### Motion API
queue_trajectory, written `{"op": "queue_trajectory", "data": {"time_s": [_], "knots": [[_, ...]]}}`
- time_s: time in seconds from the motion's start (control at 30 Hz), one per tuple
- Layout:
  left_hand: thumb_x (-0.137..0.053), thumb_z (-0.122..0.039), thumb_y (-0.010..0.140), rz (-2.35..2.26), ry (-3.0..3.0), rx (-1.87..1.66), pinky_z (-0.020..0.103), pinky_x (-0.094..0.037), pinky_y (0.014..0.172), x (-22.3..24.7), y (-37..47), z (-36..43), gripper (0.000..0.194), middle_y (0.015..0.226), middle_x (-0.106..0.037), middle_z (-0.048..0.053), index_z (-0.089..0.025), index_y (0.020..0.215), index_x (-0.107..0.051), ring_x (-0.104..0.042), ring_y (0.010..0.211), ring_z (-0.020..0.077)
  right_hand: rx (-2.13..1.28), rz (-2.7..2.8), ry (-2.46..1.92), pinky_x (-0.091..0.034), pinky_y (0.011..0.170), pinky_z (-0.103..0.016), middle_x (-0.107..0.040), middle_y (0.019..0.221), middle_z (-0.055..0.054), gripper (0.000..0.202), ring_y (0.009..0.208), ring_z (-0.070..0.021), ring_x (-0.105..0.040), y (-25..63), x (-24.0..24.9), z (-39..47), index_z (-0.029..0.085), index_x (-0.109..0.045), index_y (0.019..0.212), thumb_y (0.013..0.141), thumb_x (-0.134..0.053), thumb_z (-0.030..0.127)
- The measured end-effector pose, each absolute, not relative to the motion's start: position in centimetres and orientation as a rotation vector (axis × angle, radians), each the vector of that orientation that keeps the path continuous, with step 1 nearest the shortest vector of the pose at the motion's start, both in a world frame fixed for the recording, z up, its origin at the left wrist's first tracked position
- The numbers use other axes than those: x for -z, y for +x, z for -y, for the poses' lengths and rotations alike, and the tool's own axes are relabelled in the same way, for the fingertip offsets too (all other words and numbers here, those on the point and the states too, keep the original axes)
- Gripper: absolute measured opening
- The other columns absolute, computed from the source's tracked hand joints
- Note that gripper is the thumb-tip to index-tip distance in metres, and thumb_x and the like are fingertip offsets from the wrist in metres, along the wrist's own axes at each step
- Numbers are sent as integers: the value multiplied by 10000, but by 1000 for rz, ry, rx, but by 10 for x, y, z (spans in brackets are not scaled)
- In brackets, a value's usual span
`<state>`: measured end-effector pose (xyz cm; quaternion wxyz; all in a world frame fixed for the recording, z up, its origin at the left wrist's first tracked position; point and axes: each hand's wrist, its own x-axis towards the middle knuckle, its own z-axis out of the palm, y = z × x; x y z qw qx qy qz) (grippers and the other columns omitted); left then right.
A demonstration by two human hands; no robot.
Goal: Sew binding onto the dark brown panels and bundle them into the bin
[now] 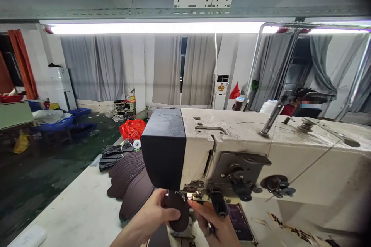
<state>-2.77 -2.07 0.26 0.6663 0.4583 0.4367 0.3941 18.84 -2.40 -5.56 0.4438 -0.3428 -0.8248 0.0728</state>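
A dark brown, rounded-end material piece (177, 213) is under the needle area of a sewing machine (237, 135). My left hand (152, 213) grips it from the left, thumb flat on its face and fingers behind. At the piece's right edge, the index fingertip of my right hand (216, 222) reaches in close to the presser foot. The other right fingers are curled around something dark, partly hidden and too small to name. Beside my left hand, curved dark brown pieces (129, 173) lie fanned in a stack. The needle itself is hidden by the machine head.
Black strips (111, 157) and a red plastic bag (132, 128) lie farther back on the white table (68, 204). A control panel (240, 222) is right of my right hand. Another person (304, 102) sits behind the machine. Blue tubs (56, 123) stand at the left.
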Motion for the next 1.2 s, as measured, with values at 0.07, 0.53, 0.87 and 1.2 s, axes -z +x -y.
{"op": "queue_trajectory", "data": {"time_s": [0.07, 0.53, 0.87, 1.2], "knots": [[-711, -148, 529, -990, 1028, -897, 209, -373, 541, -2, -27, 20, 433, 786, -643, 28, -112, 936, -568, -565, 685, 132, -204, 2060, -844, -509, 593, -186, -645, 765, -48, 476, 611, -107, -590, 189, 57, 23, 239, -582, 1244, 811, -459, 86], [-737, -186, 571, -976, 1013, -896, 215, -382, 528, -12, -24, 17, 431, 763, -610, 2, -134, 958, -555, -550, 639, 115, -272, 2075, -929, -516, 638, -210, -660, 894, -68, 457, 718, -118, -636, 189, 56, 28, 306, -494, 1301, 887, -413, 130], [-750, -202, 546, -913, 975, -987, 252, -419, 560, -3, -19, 9, 447, 819, -674, 54, -129, 957, -588, -603, 691, 162, -183, 2050, -884, -529, 701, -218, -662, 826, -55, 459, 676, -108, -620, 188, 58, 26, 247, -563, 1258, 844, -443, 91], [-758, -242, 567, -935, 840, -1143, 288, -481, 635, 2, -8, 15, 362, 827, -703, 72, -137, 858, -569, -637, 716, 177, -161, 2039, -864, -519, 750, -249, -681, 904, -49, 476, 783, -126, -638, 186, 56, 27, 276, -555, 1258, 846, -444, 66]]}}
